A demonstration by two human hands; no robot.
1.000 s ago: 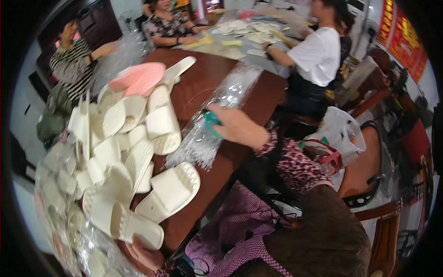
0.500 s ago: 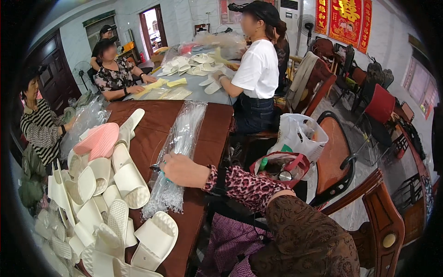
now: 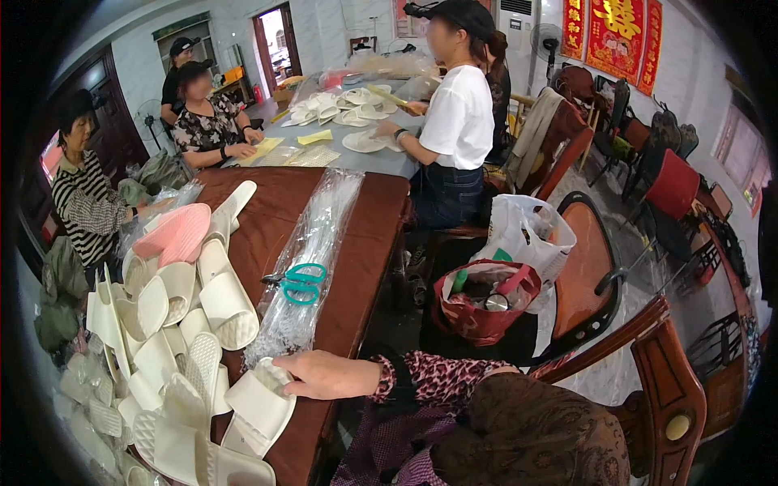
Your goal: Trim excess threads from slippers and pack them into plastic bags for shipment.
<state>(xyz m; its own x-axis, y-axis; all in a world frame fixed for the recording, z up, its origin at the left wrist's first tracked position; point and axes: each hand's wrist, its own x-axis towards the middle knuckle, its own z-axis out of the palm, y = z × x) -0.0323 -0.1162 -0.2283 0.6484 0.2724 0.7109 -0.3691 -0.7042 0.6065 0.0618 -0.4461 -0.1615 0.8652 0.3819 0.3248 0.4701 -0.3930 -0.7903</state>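
My right hand (image 3: 331, 375) reaches in from the right over the near part of the table. Its fingers and thumb grip the end of a cream slide slipper (image 3: 261, 397). Just left of it lies a heap of similar cream slippers (image 3: 194, 377), with a pink slipper (image 3: 175, 235) on top towards the far end. Beyond my hand, teal-handled scissors (image 3: 301, 285) rest on a long clear plastic bag of thin white strips (image 3: 312, 243). Nothing of my left hand shows.
A brown cloth (image 3: 369, 235) covers my table. Cream slippers (image 3: 340, 105) and yellow sheets (image 3: 314, 137) lie on the grey table beyond. Several people work around it; one stands at left by the heap. A red bag (image 3: 478, 312) and white bag (image 3: 519, 223) sit to the right.
My right hand has let go of the scissors, leaving them on the plastic bag, and moved nearer to a cream slipper, which it now grips. That slipper has shifted slightly.
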